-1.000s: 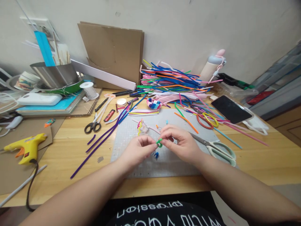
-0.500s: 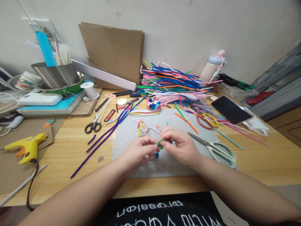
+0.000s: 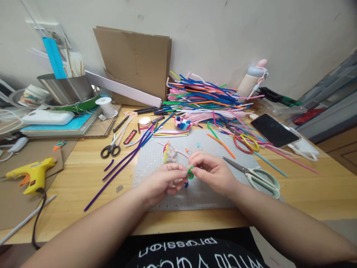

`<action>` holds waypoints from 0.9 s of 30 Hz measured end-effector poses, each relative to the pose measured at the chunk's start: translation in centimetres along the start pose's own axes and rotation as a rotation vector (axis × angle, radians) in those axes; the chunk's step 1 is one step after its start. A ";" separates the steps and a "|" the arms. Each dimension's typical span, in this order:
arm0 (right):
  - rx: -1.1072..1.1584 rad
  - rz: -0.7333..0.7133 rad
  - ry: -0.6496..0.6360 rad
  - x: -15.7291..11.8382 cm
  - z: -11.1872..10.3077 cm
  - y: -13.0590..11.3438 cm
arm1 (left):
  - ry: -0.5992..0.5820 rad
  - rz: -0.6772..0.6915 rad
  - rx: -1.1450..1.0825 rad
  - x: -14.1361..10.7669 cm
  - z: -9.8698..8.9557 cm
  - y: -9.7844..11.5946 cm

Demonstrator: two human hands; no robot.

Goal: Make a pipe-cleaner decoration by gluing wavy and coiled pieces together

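Between my fingertips is a small green curled piece (image 3: 190,173), looped round with a reddish spot in its middle. My left hand (image 3: 170,179) pinches it from the left, thumb against forefinger. From the right, my right hand (image 3: 210,172) grips its upper edge with thumb and fingers. Just below, a small blue piece (image 3: 186,184) shows, partly hidden by my left fingers. Both hands are over the grey cutting mat (image 3: 195,203). Behind my left hand lies a pink, yellow and white fuzzy piece (image 3: 167,152).
Light-green-handled scissors (image 3: 262,180) lie right of my right hand. Pipe cleaners (image 3: 206,96) are heaped at the back, with a phone (image 3: 275,129) to their right. Purple stems (image 3: 111,178), black scissors (image 3: 110,150) and a yellow glue gun (image 3: 33,175) are at the left.
The green piece has turned and now shows its round loop more face-on. Both hands have shifted only slightly, and less of the blue piece shows below them.
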State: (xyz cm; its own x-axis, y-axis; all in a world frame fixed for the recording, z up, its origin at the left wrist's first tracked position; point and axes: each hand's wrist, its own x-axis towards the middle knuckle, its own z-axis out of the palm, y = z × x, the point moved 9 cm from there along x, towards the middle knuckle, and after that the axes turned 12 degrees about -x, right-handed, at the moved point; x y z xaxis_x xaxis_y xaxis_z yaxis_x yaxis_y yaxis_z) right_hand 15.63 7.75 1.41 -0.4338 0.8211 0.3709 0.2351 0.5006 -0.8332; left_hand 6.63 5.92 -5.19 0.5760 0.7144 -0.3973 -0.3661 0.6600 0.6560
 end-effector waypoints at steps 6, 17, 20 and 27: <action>0.001 0.012 0.077 -0.2 -0.7 0.5 | -0.014 -0.008 0.049 0.0 0.1 -0.1; -0.218 -0.044 0.359 -0.9 -4.0 -1.3 | 0.070 0.117 0.194 0.1 -0.4 0.5; -0.232 -0.041 0.401 -1.0 -4.7 -1.4 | 0.097 0.142 0.212 0.1 -0.6 0.7; -0.203 -0.030 0.541 -1.4 -6.4 -1.4 | 0.139 0.146 0.284 0.1 -1.0 0.8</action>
State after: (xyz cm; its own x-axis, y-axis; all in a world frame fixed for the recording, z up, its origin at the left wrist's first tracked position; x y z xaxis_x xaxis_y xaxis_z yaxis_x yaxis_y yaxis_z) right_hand 21.50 7.72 4.67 0.0510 0.8026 0.5943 0.4147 0.5243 -0.7437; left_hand 5.71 6.76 -5.35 0.4205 0.8343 -0.3565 -0.2085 0.4712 0.8570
